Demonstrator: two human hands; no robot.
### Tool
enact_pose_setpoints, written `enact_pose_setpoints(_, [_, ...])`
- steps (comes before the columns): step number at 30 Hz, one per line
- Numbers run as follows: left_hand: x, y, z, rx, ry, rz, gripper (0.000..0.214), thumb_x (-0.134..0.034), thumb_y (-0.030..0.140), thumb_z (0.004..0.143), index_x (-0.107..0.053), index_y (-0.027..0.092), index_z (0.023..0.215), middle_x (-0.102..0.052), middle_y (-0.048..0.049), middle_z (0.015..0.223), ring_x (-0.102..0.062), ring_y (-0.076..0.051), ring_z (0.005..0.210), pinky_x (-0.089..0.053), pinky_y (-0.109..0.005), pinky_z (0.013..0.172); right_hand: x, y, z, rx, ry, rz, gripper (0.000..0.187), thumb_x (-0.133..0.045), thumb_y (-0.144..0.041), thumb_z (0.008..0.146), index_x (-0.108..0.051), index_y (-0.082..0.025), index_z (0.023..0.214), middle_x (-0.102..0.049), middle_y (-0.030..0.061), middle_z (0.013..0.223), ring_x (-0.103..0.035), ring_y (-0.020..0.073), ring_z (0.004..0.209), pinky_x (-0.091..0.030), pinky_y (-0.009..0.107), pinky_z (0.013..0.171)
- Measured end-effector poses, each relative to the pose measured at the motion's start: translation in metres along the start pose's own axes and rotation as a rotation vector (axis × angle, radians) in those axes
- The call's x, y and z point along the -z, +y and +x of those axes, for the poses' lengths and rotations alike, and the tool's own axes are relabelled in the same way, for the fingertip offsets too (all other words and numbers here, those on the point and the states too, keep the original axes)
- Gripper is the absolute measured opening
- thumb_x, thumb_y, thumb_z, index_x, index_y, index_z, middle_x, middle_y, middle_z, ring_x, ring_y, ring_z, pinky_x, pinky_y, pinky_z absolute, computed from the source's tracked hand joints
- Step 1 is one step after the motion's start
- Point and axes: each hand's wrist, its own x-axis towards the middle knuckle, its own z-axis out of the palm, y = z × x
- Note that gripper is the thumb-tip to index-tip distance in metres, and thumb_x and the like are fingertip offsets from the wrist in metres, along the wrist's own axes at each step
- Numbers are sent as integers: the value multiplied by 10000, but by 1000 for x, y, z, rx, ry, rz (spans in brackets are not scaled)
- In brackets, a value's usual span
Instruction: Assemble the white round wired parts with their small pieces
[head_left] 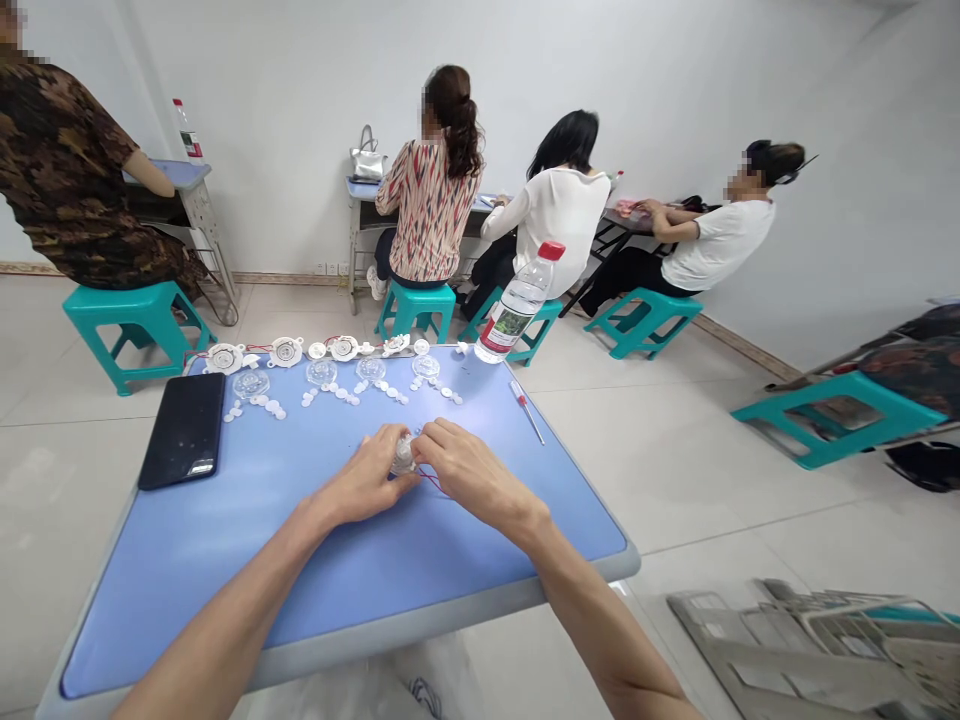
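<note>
Surface [420,560], blue with a grey rim, is filling the middle of the frame, seen from above. Near its centre a person's two bare hands are meeting over a small clear part [403,455]. The left hand [371,470] is grasping it, thumb on the near side and fingers on the far side. The right hand [469,465] is bending its fingers against the right side of the part; what exactly its grip is pinching, I cannot tell. Thin red wires [431,480] are showing just below the right fingers.

Beyond the hands, four clear discs [322,373] are lying in a row, with small white pieces [274,408] grouped in front of them. White round parts [286,350] are lining the far edge. A dark phone [184,430] is resting at the left, and a screwdriver [529,412] with a red handle is lying at the right. A red-capped water bottle [514,305] is standing at the far right corner, appearing slanted.

Across the top of the frame, four people are sitting on teal stools [645,315]: one in a camouflage top [67,170] at upper left, one in a patterned top [431,215] near centre, and two in white tops [559,225] farther right.
</note>
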Motion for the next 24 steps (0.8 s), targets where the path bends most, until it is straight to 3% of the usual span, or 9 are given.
enact_pose_setpoints(11, [0, 0, -1, 9, -8, -31, 255, -541, 270, 859, -482, 203, 1098, -579, -68, 1045, -559, -225, 921, -442, -348, 779, 4, -1, -4, 12, -2, -11, 273, -516, 65, 764, -564, -181, 870, -606, 64, 880, -494, 201, 785, -352, 298, 617])
enact_pose_setpoints(19, [1, 1, -1, 18, -34, -18, 261, -540, 286, 867, -461, 202, 1101, -563, -67, 1049, -550, -227, 926, -433, -347, 772, 4, 5, -6, 21, 76, 212, 177, -482, -45, 905, -577, -189, 950, -612, 59, 892, -552, 190, 833, -423, 294, 699])
enact_pose_setpoints(24, [0, 0, 0, 15, -31, -17, 240, -539, 286, 869, -459, 199, 1078, -563, -67, 1044, -546, -226, 927, -429, -348, 779, 3, 7, -6, 37, 88, 232, 167, -472, -67, 920, -584, -185, 955, -613, 63, 898, -549, 188, 832, -440, 299, 717])
